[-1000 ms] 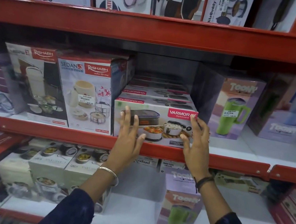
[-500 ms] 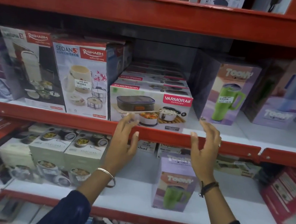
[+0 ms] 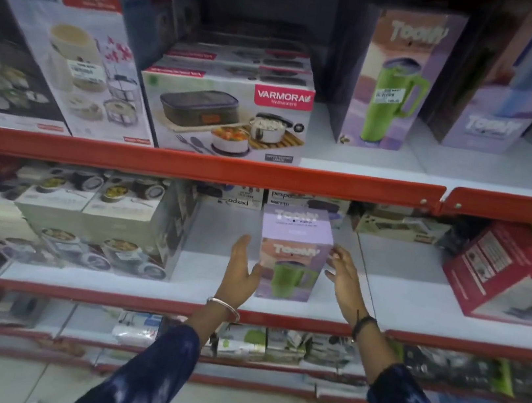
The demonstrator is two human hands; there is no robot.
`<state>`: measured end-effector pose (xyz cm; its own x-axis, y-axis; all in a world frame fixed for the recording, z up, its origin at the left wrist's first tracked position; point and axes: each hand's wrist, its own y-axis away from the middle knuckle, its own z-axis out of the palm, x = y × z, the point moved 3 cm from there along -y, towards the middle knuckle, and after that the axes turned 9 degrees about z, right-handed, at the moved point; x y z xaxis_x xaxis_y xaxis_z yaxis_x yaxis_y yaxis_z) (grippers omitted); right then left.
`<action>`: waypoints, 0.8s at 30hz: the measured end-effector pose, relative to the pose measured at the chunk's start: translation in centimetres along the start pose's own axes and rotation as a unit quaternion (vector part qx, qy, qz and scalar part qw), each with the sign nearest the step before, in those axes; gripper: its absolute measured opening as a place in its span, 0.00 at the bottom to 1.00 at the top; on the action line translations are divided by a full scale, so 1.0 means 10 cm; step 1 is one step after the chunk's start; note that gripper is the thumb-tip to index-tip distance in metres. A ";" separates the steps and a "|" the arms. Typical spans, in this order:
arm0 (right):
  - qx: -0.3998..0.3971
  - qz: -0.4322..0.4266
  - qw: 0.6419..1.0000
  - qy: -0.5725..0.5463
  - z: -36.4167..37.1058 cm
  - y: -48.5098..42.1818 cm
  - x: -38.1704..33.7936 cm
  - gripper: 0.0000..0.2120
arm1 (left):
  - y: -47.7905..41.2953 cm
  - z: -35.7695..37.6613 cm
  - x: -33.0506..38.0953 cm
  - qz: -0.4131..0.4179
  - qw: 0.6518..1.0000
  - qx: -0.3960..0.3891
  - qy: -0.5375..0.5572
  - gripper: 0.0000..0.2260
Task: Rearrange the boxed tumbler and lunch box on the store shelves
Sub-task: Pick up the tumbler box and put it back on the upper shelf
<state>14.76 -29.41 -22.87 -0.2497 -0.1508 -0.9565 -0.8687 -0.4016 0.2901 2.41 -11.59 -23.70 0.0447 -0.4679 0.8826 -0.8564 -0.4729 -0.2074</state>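
1. We face red-edged store shelves (image 3: 194, 166); the lunch box (image 3: 225, 116) sits on the upper one.
2. Our left hand (image 3: 242, 267) and right hand (image 3: 344, 282) (both spread wide) flank the tumbler box (image 3: 294, 257) below, gripping nothing.

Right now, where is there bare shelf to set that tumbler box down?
Upper shelf: a narrow strip between the Varmora box and the upright tumbler box. Lower shelf: bare white either side of the small tumbler box, up to the stacked lunch boxes and the red box. Upper left is crowded.
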 end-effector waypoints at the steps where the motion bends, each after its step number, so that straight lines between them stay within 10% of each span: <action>1: -0.022 0.008 1.000 0.003 0.03 0.01 0.00 0.17 | -0.01 0.05 -0.04 -0.012 1.000 -0.017 0.000 0.27; 24: -0.006 -0.214 0.975 -0.054 -0.15 1.05 -0.70 0.19 | 0.54 -0.47 1.11 0.084 0.975 0.129 0.159 0.15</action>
<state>8.01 -33.98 -13.07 0.0902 0.1282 -0.9876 -0.8985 -0.4172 -0.1362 -4.14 -15.79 -13.02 -0.2823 -0.3186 0.9049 -0.6779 -0.6012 -0.4231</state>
